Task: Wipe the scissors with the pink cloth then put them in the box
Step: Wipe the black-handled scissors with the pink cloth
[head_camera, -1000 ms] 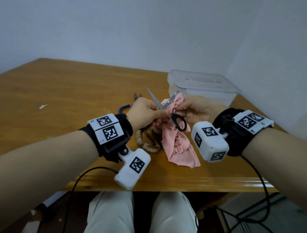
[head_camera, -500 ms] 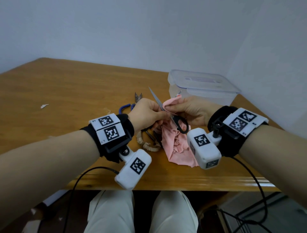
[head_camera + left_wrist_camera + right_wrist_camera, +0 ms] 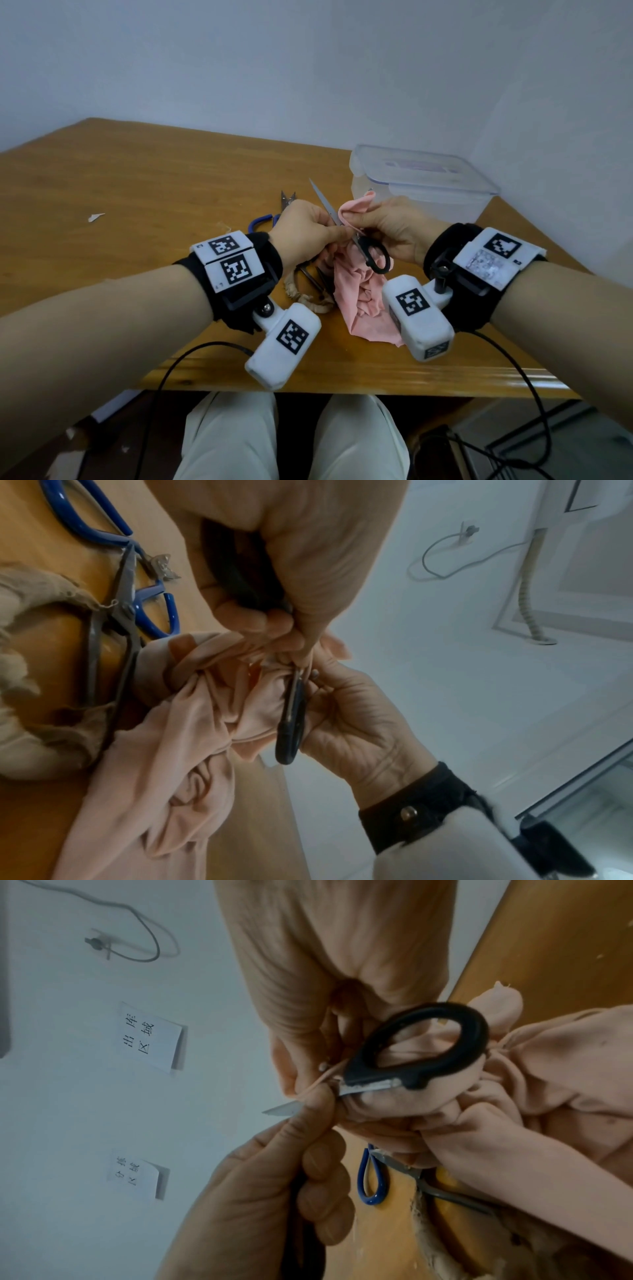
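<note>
Black-handled scissors [image 3: 376,257] are held open above the table's near edge. My left hand [image 3: 337,233] grips one handle inside its fist, and a bare blade [image 3: 323,202] points up and away. My right hand [image 3: 356,222] pinches the pink cloth [image 3: 363,301] round the other blade near the pivot, and the rest of the cloth hangs down to the table. The free handle loop [image 3: 428,1042] lies against the cloth below my right palm. The clear plastic box [image 3: 421,185] stands behind my right hand with its lid on.
Blue-handled scissors [image 3: 92,520] and metal scissors with cloth-wrapped handles [image 3: 103,647] lie on the table [image 3: 137,192] under my left hand. A paper scrap [image 3: 96,217] lies far left. The walls meet close behind the box. Cables hang from both wrists.
My right hand has slid the cloth down the blade toward the pivot and closer to my left hand. The second blade's tip is now almost hidden by the cloth.
</note>
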Demonstrator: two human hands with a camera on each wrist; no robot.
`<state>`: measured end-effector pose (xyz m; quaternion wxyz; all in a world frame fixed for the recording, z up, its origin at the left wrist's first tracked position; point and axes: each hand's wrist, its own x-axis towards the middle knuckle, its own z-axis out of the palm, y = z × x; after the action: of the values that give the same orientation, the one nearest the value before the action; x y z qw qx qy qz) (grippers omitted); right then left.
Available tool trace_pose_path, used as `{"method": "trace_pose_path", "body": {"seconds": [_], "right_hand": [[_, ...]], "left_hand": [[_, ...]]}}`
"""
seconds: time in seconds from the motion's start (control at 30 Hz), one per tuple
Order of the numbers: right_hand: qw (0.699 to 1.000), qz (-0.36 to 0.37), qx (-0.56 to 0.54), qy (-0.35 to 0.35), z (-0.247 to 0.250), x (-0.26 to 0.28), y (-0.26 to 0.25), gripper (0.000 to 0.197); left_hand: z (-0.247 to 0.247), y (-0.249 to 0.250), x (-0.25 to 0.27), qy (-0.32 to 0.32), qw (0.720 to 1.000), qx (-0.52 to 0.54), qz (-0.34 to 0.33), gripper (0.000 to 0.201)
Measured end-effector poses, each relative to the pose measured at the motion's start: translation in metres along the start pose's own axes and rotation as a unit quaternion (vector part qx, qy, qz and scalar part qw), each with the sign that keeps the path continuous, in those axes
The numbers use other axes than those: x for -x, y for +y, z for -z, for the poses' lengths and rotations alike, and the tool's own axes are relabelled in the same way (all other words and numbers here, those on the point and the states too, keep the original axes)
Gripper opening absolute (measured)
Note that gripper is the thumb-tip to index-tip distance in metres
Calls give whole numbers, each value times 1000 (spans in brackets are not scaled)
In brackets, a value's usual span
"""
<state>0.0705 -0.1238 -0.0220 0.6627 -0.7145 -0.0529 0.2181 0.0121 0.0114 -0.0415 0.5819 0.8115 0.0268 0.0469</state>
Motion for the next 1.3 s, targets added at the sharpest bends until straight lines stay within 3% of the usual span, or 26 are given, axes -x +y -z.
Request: {"method": "trace_pose_path", "body": {"seconds": [0.27,0.37,0.5,0.6,0.7,0.83,0.93,1.1,1.3], "right_hand": [[998,32,-21,43,-4,-2,4,4],[998,41,-16,53,-6,-6,6,19],[1000,1,-3,-4,-4,-2,4,3],[1000,-9,2,-19,-2,0,5,8],[1000,-9,-13,7,-3,-5,9,4],[999,-10,-25,33,-2,-8,8,17],[999,-10,-17,41,0,-5,6,5],[997,-5,-44,70,5,-6,5,7],[997,-39,-60,12,0,-1,10,5]], "left_hand": [[1,2,-3,21,1000,-22,-5,32],[2,2,-3,24,999,-25,-5,33],[3,3,0,-4,1000,-21,13,31],[3,2,1,-10,999,-30,14,31],[2,3,1,-5,999,-44,9,33],[0,6,-1,3,999,-36,12,31],[-1,7,0,1,999,-35,13,33],[-2,5,2,-2,999,-42,21,35],[-2,4,6,-13,999,-21,26,32]]}}
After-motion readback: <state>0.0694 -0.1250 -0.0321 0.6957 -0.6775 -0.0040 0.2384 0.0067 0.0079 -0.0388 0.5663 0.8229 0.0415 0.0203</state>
